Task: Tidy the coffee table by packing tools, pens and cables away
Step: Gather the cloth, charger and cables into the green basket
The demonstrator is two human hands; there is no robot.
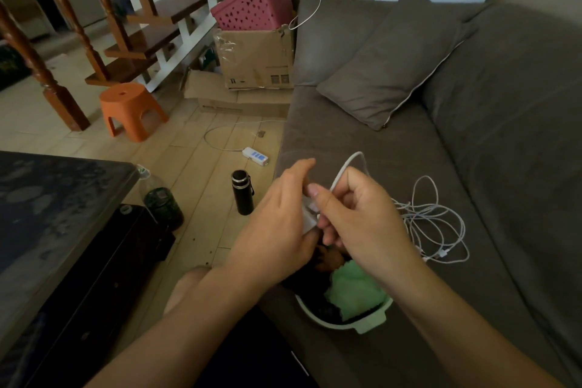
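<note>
My left hand [277,224] grips a small white charger block [308,220], mostly hidden between my palms. My right hand [356,214] pinches the white cable [348,164] where it meets the block; the cable arcs up over my fingers. More white cable lies in a loose tangle [434,224] on the grey sofa seat, right of my right hand. Under my hands a pale green basket [374,320] sits on the sofa edge, holding a green cloth [356,290] and dark items I cannot make out.
The dark coffee table [56,217] stands at left. A dark bottle [163,205], a black flask [242,192] and a white power strip [255,155] with its cord are on the floor. An orange stool [132,110], cardboard boxes [256,57] and stairs lie beyond. A grey cushion [390,60] leans on the sofa.
</note>
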